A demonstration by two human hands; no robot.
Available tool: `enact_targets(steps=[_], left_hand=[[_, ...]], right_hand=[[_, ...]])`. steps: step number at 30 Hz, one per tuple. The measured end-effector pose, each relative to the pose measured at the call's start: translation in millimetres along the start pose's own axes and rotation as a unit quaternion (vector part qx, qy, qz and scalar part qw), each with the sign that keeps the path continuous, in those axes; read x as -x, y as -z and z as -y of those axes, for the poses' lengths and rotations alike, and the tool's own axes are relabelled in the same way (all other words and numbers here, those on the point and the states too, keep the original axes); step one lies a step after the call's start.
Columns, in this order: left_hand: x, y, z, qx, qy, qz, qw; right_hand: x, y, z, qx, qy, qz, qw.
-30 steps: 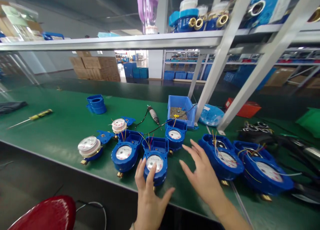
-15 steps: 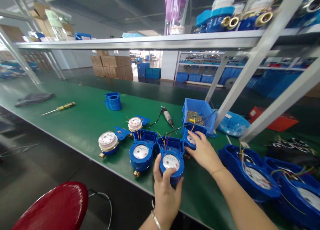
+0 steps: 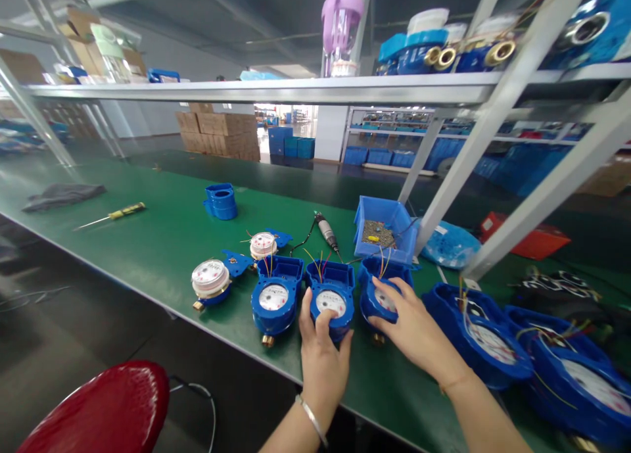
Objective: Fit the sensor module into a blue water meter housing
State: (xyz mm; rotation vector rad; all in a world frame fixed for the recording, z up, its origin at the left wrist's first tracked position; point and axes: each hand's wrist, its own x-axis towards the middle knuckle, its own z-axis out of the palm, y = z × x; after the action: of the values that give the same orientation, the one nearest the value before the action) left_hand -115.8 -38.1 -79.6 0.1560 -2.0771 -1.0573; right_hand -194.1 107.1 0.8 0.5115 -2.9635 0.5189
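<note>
Around your hands a row of blue water meters sits near the front edge of the green counter (image 3: 148, 242): a third meter (image 3: 275, 296) just left of the one you hold, then two open dial units (image 3: 211, 279) further left. Two larger meters (image 3: 480, 338) crowd the lower right, wires trailing. Behind the row lie an electric screwdriver (image 3: 327, 231) and a blue parts bin (image 3: 387, 226); a yellow-handled screwdriver (image 3: 116, 214) lies well apart at centre left.

Your left hand (image 3: 323, 361) has its grip closed round the middle meter (image 3: 331, 303), thumb and fingers on its rim. Your right hand (image 3: 417, 331) cups the right meter (image 3: 382, 295), fingers curled over its face.

A red stool (image 3: 98, 410) shows at lower left, a metal shelf (image 3: 276, 88) crosses above, and cartons stand beyond.
</note>
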Motion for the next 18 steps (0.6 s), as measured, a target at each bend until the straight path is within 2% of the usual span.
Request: enact_targets(steps=[3,8,12,14,16,18], left_hand=[[-4,-2.4,0,-0.008,-0.001,-0.003,1.000],[-5,-3.9,2,-0.013,-0.009,0.002,1.000],[10,14.0,2,-0.005,-0.026,0.025,0.999],[20,30.2,5,-0.014,-0.070,-0.022,0.997],[24,47.5,12,-0.033,-0.102,-0.108,0.988],[20,62.1,24,-0.062,-0.087,-0.179,0.978]], right_hand=[[27,1,2,-0.015,0.008,0.001,1.000],[60,-2,3,-0.023,-0.019,0.028,0.999],[67,-8,-4,-0.022,-0.026,0.028,0.999],[66,-11,-9,-0.028,-0.010,0.013,0.999],[65,-15,-13,-0.028,0.008,-0.009,1.000],[64,-18,-16,-0.021,0.025,-0.030,0.999]])
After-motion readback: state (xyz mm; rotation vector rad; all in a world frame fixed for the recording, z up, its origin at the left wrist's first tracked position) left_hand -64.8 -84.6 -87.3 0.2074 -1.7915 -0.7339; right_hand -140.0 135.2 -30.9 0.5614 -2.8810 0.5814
